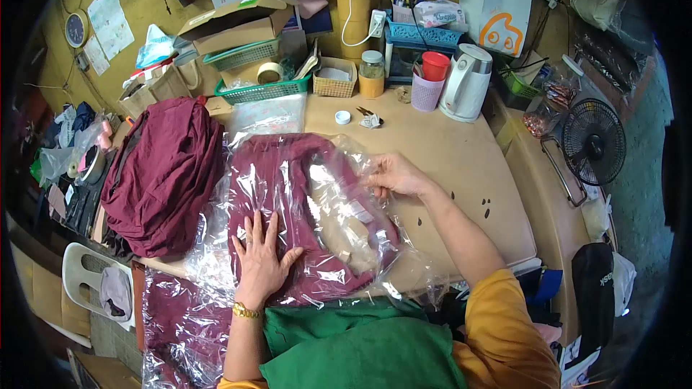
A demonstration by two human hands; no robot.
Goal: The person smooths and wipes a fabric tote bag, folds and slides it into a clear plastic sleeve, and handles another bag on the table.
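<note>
A maroon garment [285,194] lies on the tabletop under a shiny transparent plastic bag [339,209]. One side of it curves around, leaving a gap where the brown table shows through the plastic. My left hand [263,252] rests flat on the bagged garment with fingers spread. At the bag's right side, my right hand [395,175] pinches the plastic between thumb and fingers. To the left sits a heaped pile of maroon cloth [166,176]. More maroon cloth in plastic [184,320] hangs below the table's front edge, left of my lap.
Along the back stand a green basket [263,90], a wicker basket [334,85], a jar [371,75], a purple cup [427,94] and a white electric kettle [466,83]. A small white lid [342,117] lies nearer. A black fan [593,142] stands at right.
</note>
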